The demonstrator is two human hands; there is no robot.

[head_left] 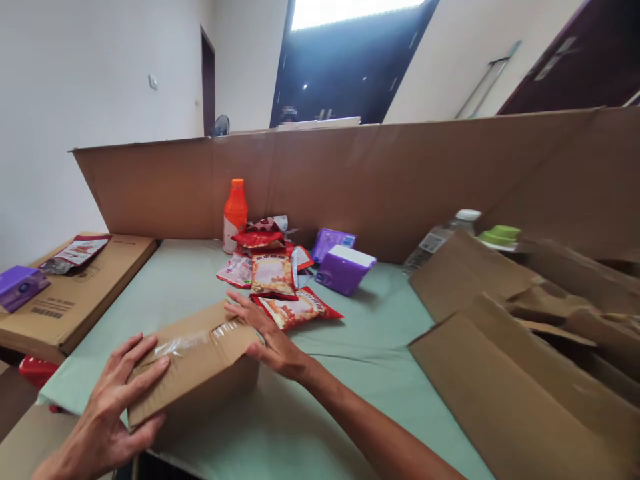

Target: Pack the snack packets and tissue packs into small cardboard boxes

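A closed cardboard box (193, 353) with clear tape along its top sits tilted across my view at the front of the green-covered table (350, 387). My left hand (120, 393) grips its left end, fingers over the top and thumb against the near side. At the box's right end, my right hand (260, 333) holds the corner, fingers reaching over the top edge. Just beyond that hand lie red snack bags (300, 308), with several more packets piled behind. An orange bottle (235, 217) stands by the pile, and purple tissue packs (345, 270) are to its right.
Open cardboard boxes (500, 387) crowd the right side, near a clear plastic bottle (440, 240) and a green-lidded container (500, 235). A flat carton (95, 293) at left carries a snack packet and a purple pack (21, 288). A tall cardboard wall (350, 187) closes the back.
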